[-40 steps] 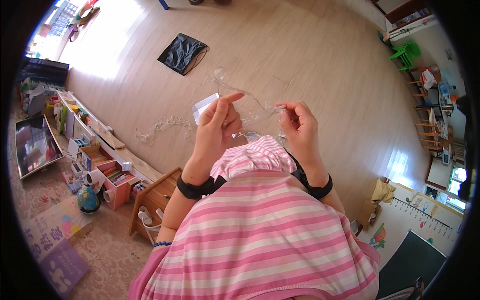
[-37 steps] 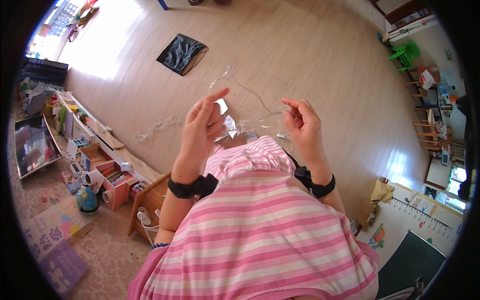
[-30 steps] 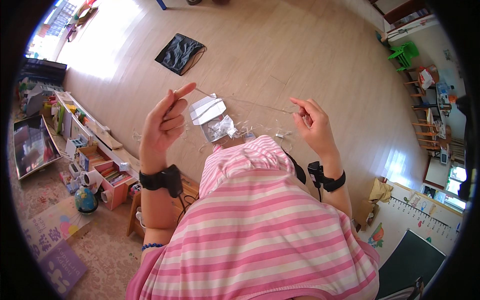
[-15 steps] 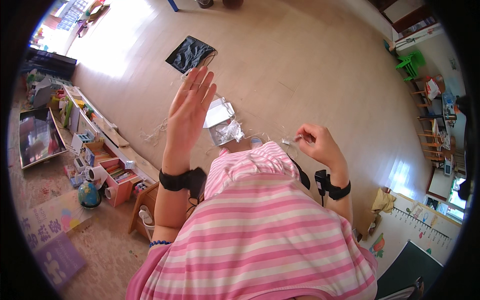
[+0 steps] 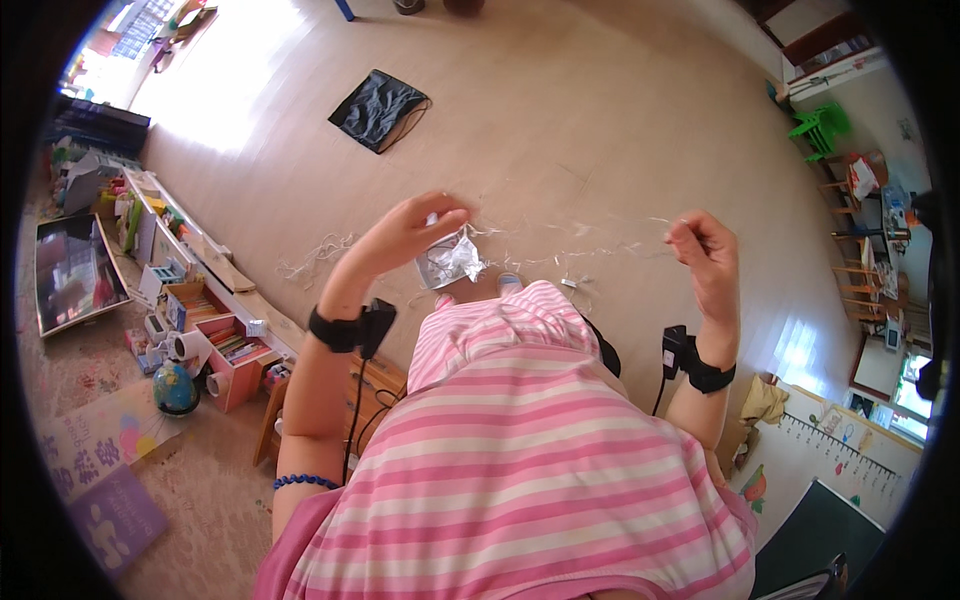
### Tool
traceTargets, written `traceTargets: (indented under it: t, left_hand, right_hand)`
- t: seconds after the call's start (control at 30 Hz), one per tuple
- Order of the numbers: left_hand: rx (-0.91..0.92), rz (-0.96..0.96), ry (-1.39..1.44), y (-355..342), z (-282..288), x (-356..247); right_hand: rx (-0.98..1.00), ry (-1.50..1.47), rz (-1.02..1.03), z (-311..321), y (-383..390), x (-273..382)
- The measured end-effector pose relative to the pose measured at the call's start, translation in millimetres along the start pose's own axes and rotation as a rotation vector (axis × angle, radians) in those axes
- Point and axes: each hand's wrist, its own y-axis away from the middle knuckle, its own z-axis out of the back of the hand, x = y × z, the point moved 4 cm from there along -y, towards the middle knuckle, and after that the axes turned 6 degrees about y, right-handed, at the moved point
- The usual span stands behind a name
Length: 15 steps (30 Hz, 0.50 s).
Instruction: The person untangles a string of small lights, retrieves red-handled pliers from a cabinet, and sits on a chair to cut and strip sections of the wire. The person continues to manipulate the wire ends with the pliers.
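Note:
A thin, clear string of lights (image 5: 625,248) with small pale beads runs across in front of me, between my two hands. My left hand (image 5: 415,228), palm turned inward, has its fingers bent and pinched at the left end of the strand. At the other side my right hand (image 5: 708,255) is closed, thumb against curled fingers, with a strand coming out at its fingertips. Beneath the left hand a crumpled clear plastic bag (image 5: 458,262) lies in an open white box (image 5: 428,276) on the floor. The left hand covers part of the box.
A black drawstring bag (image 5: 378,108) lies on the floor ahead. More tangled strand (image 5: 318,258) spreads to the left of the box. Along the left stand a low shelf with books (image 5: 235,345) and a globe (image 5: 176,388). A green chair (image 5: 820,128) stands far right.
My left hand has come down and turned from flat and open to pinching the strand. My right hand has moved right and up, and the strand now stretches between them.

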Motion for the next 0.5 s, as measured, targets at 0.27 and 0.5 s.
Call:
traceTargets:
  t: [0.27, 0.5]
  left_hand:
    - [0.197, -0.392, 0.189, -55.4, -92.7, -58.2]
    - [0.088, -0.349, 0.481, -13.4, -40.1, -41.6]
  right_hand:
    - [0.086, 0.128, 0.011, 3.7, -16.8, 38.7]
    - [0.044, 0.082, -0.113, 39.1, -9.2, 19.2]
